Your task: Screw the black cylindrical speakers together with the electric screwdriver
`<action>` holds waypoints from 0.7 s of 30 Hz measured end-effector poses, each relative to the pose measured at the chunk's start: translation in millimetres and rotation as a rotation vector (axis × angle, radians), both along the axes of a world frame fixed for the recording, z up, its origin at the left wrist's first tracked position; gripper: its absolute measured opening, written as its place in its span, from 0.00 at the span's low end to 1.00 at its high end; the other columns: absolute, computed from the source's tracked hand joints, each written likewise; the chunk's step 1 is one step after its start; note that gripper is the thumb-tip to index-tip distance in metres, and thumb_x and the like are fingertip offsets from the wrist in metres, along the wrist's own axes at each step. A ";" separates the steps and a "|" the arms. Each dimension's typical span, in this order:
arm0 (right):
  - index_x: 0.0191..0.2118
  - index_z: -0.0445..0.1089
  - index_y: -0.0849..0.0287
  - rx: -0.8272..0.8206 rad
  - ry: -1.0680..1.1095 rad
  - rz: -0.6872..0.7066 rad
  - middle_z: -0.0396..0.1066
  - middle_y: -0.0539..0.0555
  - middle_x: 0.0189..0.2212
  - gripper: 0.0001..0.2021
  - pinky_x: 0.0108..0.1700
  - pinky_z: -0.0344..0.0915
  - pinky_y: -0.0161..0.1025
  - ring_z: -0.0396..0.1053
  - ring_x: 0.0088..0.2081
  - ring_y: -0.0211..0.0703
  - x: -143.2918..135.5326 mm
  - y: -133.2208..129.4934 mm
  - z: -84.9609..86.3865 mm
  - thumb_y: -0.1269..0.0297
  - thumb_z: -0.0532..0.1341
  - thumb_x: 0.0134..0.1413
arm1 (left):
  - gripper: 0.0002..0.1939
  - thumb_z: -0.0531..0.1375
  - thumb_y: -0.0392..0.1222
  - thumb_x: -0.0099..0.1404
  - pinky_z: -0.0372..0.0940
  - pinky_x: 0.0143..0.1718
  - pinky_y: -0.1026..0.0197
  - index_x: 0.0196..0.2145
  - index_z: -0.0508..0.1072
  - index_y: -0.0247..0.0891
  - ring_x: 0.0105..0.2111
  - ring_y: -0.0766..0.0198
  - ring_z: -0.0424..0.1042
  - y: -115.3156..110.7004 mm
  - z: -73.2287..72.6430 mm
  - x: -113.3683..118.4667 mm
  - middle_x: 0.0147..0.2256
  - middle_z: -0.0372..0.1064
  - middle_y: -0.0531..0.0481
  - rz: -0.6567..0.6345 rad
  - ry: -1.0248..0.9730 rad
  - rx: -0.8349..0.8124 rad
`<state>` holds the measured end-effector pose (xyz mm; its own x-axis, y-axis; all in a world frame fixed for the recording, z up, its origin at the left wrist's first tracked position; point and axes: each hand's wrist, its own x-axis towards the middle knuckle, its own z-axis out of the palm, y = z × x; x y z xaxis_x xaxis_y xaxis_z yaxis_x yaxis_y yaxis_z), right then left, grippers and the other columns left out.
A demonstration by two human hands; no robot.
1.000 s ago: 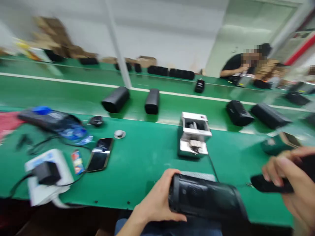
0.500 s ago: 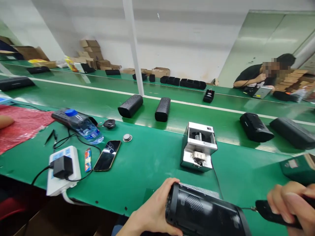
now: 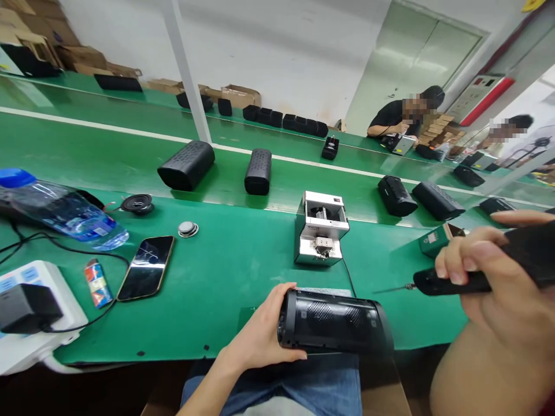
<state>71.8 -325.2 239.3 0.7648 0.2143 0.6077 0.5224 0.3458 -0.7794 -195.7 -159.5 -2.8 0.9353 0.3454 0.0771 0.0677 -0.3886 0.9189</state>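
My left hand [image 3: 264,332] is closed round the left end of a black speaker [image 3: 336,320], held lengthwise over the table's front edge. Two perforated patches show on its upper face. In my right hand [image 3: 494,271] is a black electric screwdriver [image 3: 442,283]. Its long thin bit points left, above and to the right of the speaker, touching nothing. Beyond the speaker stands a small white-and-dark screw feeder [image 3: 321,231], with a cable running from its right side.
To the left lie a phone [image 3: 147,268], a lighter [image 3: 98,283], a water bottle [image 3: 65,211], a speaker driver [image 3: 137,203] and a power strip [image 3: 65,335] with cables. Black speakers [image 3: 188,166] sit along the green conveyor [image 3: 303,173]. A green box [image 3: 436,240] stands right. Two people sit across.
The view has turned right. My right hand has lifted the screwdriver up and away from the speaker, so its whole bit shows. My left hand still holds the speaker, now more level.
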 end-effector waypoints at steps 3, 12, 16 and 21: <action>0.39 0.81 0.48 0.158 -0.147 0.122 0.69 0.43 0.19 0.19 0.14 0.62 0.41 0.59 0.13 0.43 -14.5 36.9 3.2 0.74 0.73 0.37 | 0.68 0.87 0.46 0.53 0.65 0.78 0.26 0.80 0.53 0.48 0.76 0.28 0.66 -0.1 1.0 0.2 0.77 0.61 0.31 0.001 -0.002 0.007; 0.42 0.71 0.54 0.055 -0.170 0.108 0.69 0.39 0.21 0.10 0.22 0.69 0.37 0.68 0.17 0.39 -32.0 117.3 -32.5 0.67 0.72 0.58 | 0.66 0.86 0.42 0.52 0.65 0.78 0.27 0.79 0.55 0.48 0.76 0.29 0.66 -1.7 6.5 3.3 0.77 0.61 0.32 -0.006 -0.014 -0.018; 0.42 0.70 0.53 0.069 -0.133 0.097 0.68 0.38 0.21 0.11 0.19 0.67 0.37 0.66 0.15 0.39 -24.0 122.4 -32.2 0.67 0.71 0.56 | 0.68 0.87 0.43 0.53 0.64 0.78 0.27 0.80 0.54 0.49 0.77 0.29 0.65 -1.5 3.4 3.0 0.77 0.60 0.32 -0.014 -0.031 -0.014; 0.41 0.70 0.53 0.064 -0.076 0.118 0.64 0.37 0.21 0.12 0.20 0.68 0.39 0.63 0.16 0.38 -21.2 120.2 -30.7 0.67 0.71 0.55 | 0.76 0.87 0.45 0.56 0.61 0.80 0.26 0.85 0.42 0.52 0.79 0.28 0.61 -1.2 -3.9 1.3 0.79 0.55 0.31 -0.037 -0.082 0.026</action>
<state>50.6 -205.0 208.6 0.6879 0.2588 0.6781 0.5321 0.4555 -0.7137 -194.4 -160.7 -6.8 0.9374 0.3080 0.1627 -0.0224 -0.4128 0.9105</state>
